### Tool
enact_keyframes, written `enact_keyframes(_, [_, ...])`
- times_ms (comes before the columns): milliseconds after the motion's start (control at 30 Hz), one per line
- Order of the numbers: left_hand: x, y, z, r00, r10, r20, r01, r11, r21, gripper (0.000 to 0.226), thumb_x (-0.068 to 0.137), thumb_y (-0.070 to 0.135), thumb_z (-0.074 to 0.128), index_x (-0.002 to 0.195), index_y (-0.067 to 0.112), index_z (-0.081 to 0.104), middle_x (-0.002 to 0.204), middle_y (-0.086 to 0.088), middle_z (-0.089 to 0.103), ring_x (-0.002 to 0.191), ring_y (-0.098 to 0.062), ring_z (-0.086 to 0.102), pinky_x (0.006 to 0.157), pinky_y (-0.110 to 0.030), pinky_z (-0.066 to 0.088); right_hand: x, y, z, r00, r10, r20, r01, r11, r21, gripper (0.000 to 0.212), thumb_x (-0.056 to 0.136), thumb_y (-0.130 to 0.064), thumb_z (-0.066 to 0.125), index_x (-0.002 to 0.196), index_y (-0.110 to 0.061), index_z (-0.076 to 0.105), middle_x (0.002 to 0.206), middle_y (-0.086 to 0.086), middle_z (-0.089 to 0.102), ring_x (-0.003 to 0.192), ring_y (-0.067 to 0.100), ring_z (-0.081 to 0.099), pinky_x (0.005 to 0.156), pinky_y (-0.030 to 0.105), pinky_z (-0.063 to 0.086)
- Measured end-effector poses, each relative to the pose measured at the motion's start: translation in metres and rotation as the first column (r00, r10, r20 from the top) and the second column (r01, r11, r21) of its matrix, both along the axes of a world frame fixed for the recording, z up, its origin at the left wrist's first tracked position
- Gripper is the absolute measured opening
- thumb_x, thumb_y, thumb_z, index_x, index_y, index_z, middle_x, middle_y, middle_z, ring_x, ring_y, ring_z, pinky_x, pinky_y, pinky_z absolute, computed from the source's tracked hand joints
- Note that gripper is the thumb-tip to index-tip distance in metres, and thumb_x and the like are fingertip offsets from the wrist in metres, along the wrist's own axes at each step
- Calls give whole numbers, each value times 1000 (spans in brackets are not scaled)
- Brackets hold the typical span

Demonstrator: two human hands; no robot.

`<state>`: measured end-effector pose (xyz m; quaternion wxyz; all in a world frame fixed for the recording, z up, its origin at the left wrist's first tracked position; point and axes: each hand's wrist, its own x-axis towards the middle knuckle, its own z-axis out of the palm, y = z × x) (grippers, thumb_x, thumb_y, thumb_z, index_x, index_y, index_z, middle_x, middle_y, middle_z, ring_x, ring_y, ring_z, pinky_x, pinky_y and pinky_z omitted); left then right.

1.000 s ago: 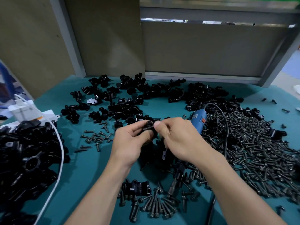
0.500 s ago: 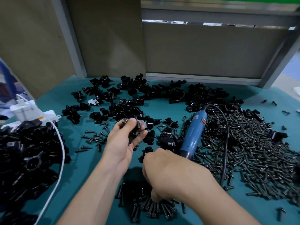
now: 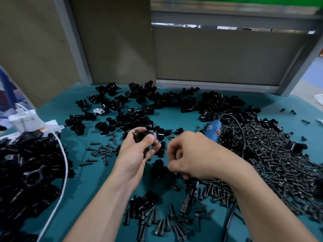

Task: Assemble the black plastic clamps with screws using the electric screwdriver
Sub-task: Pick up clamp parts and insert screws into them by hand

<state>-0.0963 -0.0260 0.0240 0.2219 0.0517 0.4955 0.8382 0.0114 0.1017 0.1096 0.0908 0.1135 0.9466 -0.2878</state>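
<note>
Black plastic clamp [image 3: 142,136] is pinched between the thumb and fingertips of a worker's left hand [image 3: 136,154], held just above the middle of a teal tabletop [image 3: 176,117]. Which way the clamp faces is hard to make out, dark on dark.

The right hand [image 3: 194,156], fingers curled, grips an electric screwdriver [image 3: 212,131] just beside it; the two hands do not touch. The tool's long axis runs from far right to near. Its blue body shows beyond the knuckles, and its dark nose [image 3: 189,196] points down toward the camera. The mid-section is hidden inside the fist, and the bit tip is lost among loose screws [image 3: 157,224] at the near edge. A black cord [image 3: 227,224] leaves the frame at the bottom.

A broad heap of screws [image 3: 279,163] covers the right side of the tabletop, with scattered clamp parts [image 3: 157,100] along the back. At left, a pile of larger black parts [image 3: 26,172], crossed by a white cable [image 3: 60,173], is cut off by the frame edge.

Brown panels [image 3: 113,41] and a grey metal frame [image 3: 227,16] close off the room behind.
</note>
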Motion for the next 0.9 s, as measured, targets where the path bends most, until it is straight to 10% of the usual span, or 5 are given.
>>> enact_keyframes(367, [6,3,-7,967,-200,-157,165,962,-216,25,97,-2,64,117,13,64,90,-5,76,81,-18,69,69,-23,57,-12,10,-16,907,-230,-353,155,961,-229,15,81,-16,84,79,-31,82,64,-14,73,59,1,66,63,21,54])
enact_keyframes(900, [11,8,-7,895,-292,-337,201,939,-280,31,91,0,76,114,19,65,103,-6,72,75,-14,62,69,-27,53,-15,10,-26,795,-422,-437,239,879,-414,21,92,-7,69,84,-25,76,64,1,74,56,15,69,69,37,63])
